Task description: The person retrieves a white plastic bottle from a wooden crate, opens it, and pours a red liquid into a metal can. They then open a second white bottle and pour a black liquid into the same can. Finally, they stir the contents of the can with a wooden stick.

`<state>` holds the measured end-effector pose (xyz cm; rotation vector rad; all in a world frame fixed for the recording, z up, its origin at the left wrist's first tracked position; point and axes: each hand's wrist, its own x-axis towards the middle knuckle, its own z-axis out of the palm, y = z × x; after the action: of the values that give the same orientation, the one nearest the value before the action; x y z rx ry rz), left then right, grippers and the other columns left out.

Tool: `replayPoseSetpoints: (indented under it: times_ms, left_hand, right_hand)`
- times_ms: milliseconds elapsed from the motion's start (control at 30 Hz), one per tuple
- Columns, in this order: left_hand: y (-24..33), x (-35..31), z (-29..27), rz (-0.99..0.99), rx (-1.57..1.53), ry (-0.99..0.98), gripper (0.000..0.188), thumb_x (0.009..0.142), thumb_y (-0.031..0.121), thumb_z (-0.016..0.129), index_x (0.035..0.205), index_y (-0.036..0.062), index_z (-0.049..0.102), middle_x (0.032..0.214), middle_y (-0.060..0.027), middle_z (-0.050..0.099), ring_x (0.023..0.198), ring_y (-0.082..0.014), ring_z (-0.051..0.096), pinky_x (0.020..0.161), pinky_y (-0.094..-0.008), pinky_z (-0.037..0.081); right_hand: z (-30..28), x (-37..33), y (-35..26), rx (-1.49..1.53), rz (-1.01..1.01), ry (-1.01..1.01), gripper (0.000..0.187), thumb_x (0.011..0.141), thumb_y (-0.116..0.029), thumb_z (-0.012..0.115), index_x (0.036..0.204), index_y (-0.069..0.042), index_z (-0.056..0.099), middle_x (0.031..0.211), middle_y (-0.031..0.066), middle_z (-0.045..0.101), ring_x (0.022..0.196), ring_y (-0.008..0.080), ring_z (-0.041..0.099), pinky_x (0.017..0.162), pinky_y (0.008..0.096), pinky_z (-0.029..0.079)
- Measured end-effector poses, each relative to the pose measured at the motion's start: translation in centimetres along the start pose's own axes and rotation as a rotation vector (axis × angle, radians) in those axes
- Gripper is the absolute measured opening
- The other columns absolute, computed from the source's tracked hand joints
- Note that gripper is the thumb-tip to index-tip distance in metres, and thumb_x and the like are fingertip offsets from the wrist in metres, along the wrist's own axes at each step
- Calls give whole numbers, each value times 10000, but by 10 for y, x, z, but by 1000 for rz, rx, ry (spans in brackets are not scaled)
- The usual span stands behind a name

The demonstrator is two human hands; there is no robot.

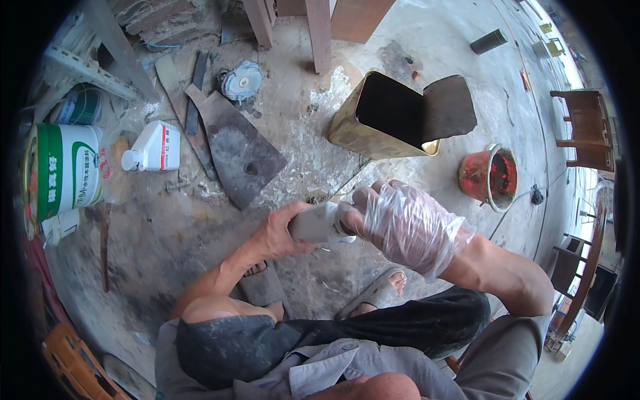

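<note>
In front of my knees, a grey-white plastic bottle point(313, 225) is held tilted on its side. My left hand point(275, 233), bare, wraps round the body of it. A crinkled clear plastic glove covers my right hand point(408, 230), whose fingers close round the bottle's right end, where the neck or cap would be; they hide that part. Beyond my hands stands an open square metal tin point(363, 137) with a dark inside and its lid flap point(450, 110) bent out to the right.
A red-stained bucket point(475, 175) stands right of the tin. Leftward are a white jug point(155, 147), a green-and-white paint pail point(63, 173), flat dark sheet pieces point(240, 150) and a wrapped roll point(241, 81). Wooden legs point(319, 37) rise at the back; wooden chairs point(587, 130) stand far right.
</note>
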<state>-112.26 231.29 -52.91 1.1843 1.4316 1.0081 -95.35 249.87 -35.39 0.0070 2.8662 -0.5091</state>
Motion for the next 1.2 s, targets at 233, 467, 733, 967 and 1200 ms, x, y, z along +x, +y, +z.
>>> replayPoseSetpoints:
  times_ms: [233, 467, 733, 967, 1200]
  left_hand:
    - [-5, -6, -9, -129, -15, -24, 686, 633, 134, 933, 1224, 40, 597, 1063, -65, 669, 989, -131, 613, 889, -321, 508]
    - [9, -9, -20, -177, -36, -54, 667, 648, 189, 916, 1213, 47, 591, 1046, -99, 688, 982, -166, 641, 892, -346, 517]
    - [30, -20, -43, -317, 82, -196, 703, 619, 264, 928, 1191, 20, 600, 1039, -122, 692, 983, -191, 653, 885, -348, 513]
    - [48, -26, -52, -433, 127, -303, 704, 625, 306, 917, 1183, 0, 616, 1062, -132, 696, 998, -209, 663, 890, -350, 510]
    - [58, -31, -59, -523, 116, -366, 773, 625, 240, 923, 1272, -16, 586, 1143, -108, 677, 1065, -180, 624, 955, -337, 484]
  right_hand:
    - [4, -11, 29, 683, 198, 358, 440, 851, 3, 731, 1231, -53, 517, 1059, 142, 639, 926, 274, 691, 797, 357, 569]
    - [75, -22, 49, 1237, 270, 294, 559, 919, -24, 697, 1405, -31, 421, 1322, 110, 570, 1212, 187, 590, 1047, 346, 475]
    - [86, -18, 47, 1138, 245, 219, 510, 931, -3, 661, 1410, -91, 510, 1258, 77, 619, 1152, 181, 614, 992, 342, 494]
    - [102, -17, 45, 1230, 171, 243, 485, 918, 26, 652, 1367, -124, 545, 1196, 44, 648, 1052, 154, 626, 931, 353, 511]
    - [103, -15, 40, 1291, 175, 207, 424, 928, 1, 671, 1324, -106, 563, 1179, 47, 656, 1072, 153, 625, 954, 337, 505]
